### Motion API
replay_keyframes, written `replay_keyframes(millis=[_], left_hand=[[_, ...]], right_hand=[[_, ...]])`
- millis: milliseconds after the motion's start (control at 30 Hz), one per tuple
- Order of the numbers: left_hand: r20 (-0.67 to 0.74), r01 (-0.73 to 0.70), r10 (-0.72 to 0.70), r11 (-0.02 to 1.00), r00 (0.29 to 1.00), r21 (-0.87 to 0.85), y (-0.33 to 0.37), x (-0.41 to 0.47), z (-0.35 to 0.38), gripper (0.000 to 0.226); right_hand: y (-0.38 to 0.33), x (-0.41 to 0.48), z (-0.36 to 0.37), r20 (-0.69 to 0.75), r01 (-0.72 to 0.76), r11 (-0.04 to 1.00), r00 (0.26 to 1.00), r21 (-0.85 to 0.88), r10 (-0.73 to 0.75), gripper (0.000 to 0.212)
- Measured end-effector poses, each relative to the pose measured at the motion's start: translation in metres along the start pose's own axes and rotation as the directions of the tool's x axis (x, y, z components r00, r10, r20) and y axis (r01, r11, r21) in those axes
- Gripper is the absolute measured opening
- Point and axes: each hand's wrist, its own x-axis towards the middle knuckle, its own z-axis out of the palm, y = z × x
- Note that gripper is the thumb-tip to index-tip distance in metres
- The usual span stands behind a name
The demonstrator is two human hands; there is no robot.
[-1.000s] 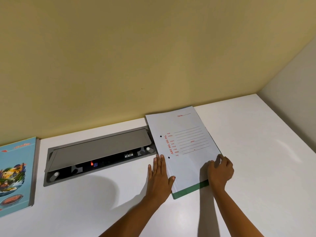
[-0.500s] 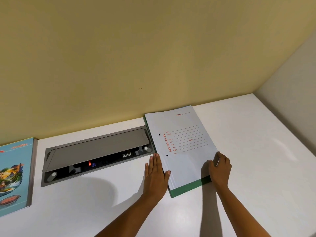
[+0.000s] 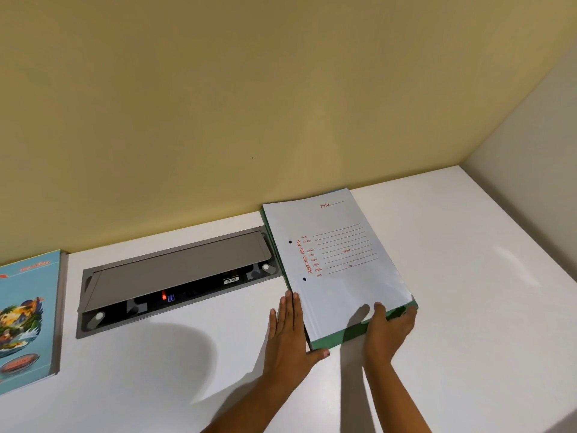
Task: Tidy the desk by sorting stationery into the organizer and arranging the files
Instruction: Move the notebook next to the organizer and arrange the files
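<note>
A: Where are the files (image 3: 337,260)?
B: Stacked at the back of the desk (image 3: 468,276), by the wall (image 3: 218,120). The left hand (image 3: 288,335) lies flat (fingers straight) against their side; the right hand (image 3: 387,329) grips the near edge.

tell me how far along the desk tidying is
Done: white file stacked on the green file by the wall. In hand: left hand flat against the stack's side, right hand holding its near edge. Left: blue book lies apart; no organizer in view.

Place: an office workstation
Surface: white laminate table (image 3: 468,276) against a plain yellow wall (image 3: 249,89)
Fitting: grey flip-lid cable and power box (image 3: 175,270) recessed into it
Paperwork: white printed file folder (image 3: 337,264)
</note>
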Motion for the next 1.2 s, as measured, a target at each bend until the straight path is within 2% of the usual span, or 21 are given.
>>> replay_keyframes(millis=[200, 533, 633, 767, 967, 1067, 1200], left_hand=[[-0.027, 0.089, -0.088, 0.995, 0.996, 0.040, 0.009, 0.011, 0.000, 0.123], [0.061, 0.104, -0.107, 0.993, 0.992, 0.058, 0.002, 0.018, 0.011, 0.134], [0.096, 0.089, -0.093, 0.995, 0.991, 0.043, 0.000, 0.016, 0.013, 0.135], [0.121, 0.095, -0.097, 0.995, 0.988, 0.027, -0.002, 0.012, 0.012, 0.126], [0.025, -0.062, 0.063, 0.997, 0.998, -0.038, -0.008, 0.002, -0.004, 0.116], [0.040, -0.061, 0.063, 0.997, 0.997, -0.048, -0.017, -0.005, -0.015, 0.095], [0.039, -0.064, 0.063, 0.998, 0.997, 0.026, -0.035, -0.027, -0.027, 0.071]], right_hand=[[-0.010, -0.006, 0.018, -0.008, -0.075, 0.997, 0.997, -0.010, 0.075, 0.068], [0.002, -0.006, 0.009, 0.019, -0.024, 0.997, 1.000, -0.075, 0.025, 0.058], [0.005, -0.007, 0.008, 0.044, -0.001, 0.994, 0.999, -0.105, 0.006, 0.064], [0.004, -0.011, 0.008, 0.068, 0.024, 0.992, 0.998, -0.127, -0.015, 0.066], [0.001, -0.012, -0.001, 0.124, 0.042, 0.991, 0.992, -0.128, -0.026, 0.065], [-0.003, -0.019, -0.005, 0.177, 0.061, 0.987, 0.984, -0.150, -0.034, 0.068], [-0.001, -0.046, -0.009, 0.210, 0.110, 0.972, 0.975, -0.206, -0.066, 0.065]])
